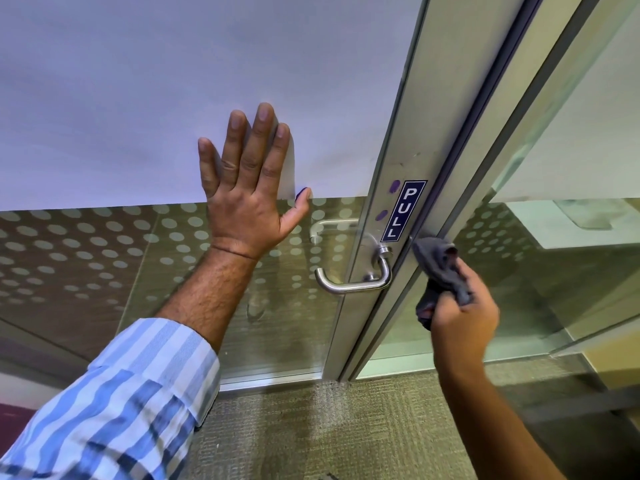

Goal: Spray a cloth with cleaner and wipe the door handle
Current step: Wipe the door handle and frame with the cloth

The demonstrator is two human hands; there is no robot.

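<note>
Nearest the camera, a blue-and-white striped sleeve (114,400) enters from the lower left, rolled back above a bare forearm. Below it lies olive carpet (311,431) running up to the foot of the door. The right hand (462,317) is raised at the right of the frame, its fingers curled round a bunched dark grey cloth (440,268); the top of the cloth lies against, or just short of, the dark edge of the door beside the frame, and contact cannot be confirmed. The cloth is just to the right of the door handle (353,284) and not on it. The handle is a brushed-metal lever, mounted on the aluminium door stile (412,140), its grip pointing left. A blue PULL sticker (403,211) sits on the stile directly above the lever's mounting. The left hand (249,188) is flat against the door panel, fingers straight and spread, thumb out to the right, holding nothing; it straddles the boundary between the white upper covering (173,81) and the dotted frosted glass (86,244) below. A second lever handle (329,228) shows through the glass on the far side. To the right, a fixed glass panel (568,237) adjoins the door.
</note>
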